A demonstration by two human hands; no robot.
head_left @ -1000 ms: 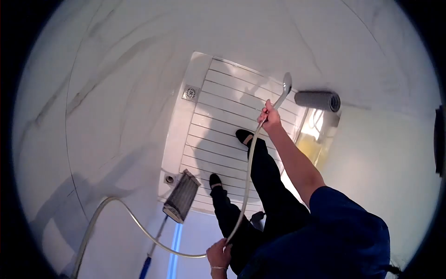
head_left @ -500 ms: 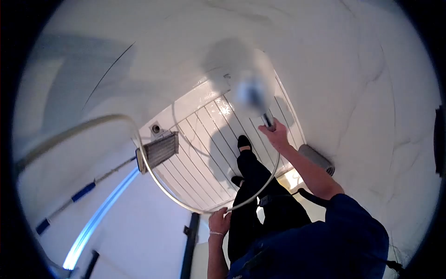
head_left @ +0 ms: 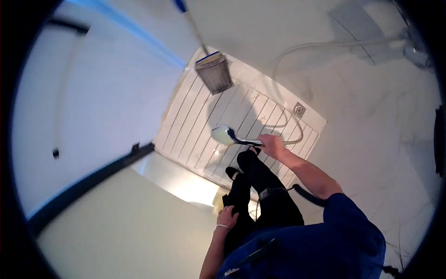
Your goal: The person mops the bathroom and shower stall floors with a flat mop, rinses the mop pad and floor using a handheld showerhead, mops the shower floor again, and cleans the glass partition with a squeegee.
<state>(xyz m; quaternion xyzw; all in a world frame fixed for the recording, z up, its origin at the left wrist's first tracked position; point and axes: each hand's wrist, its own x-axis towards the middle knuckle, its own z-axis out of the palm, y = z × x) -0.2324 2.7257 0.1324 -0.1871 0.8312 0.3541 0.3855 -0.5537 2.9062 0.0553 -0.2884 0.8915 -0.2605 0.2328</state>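
Observation:
My right hand (head_left: 273, 147) is closed round the handle of a shower head (head_left: 224, 135), whose round pale face points left over the shower floor. From the handle's end a pale hose (head_left: 301, 135) loops to the right and up towards the wall. My left hand (head_left: 226, 217) is beside my left thigh, its fingers curled. A small dark piece (head_left: 226, 200) shows just beyond its fingertips; whether the hand grips it is hard to make out.
White slatted shower tray (head_left: 186, 135) lies under my feet, with a drain (head_left: 299, 109) in its right corner. A grey flat mop (head_left: 214, 74) rests on its far edge. At the left runs a dark door rail (head_left: 88, 188); a wall fixture (head_left: 416, 56) is at the upper right.
My view has turned to the left. The shower head has come lower and swung left, held in my right hand. The hose no longer passes by my left hand.

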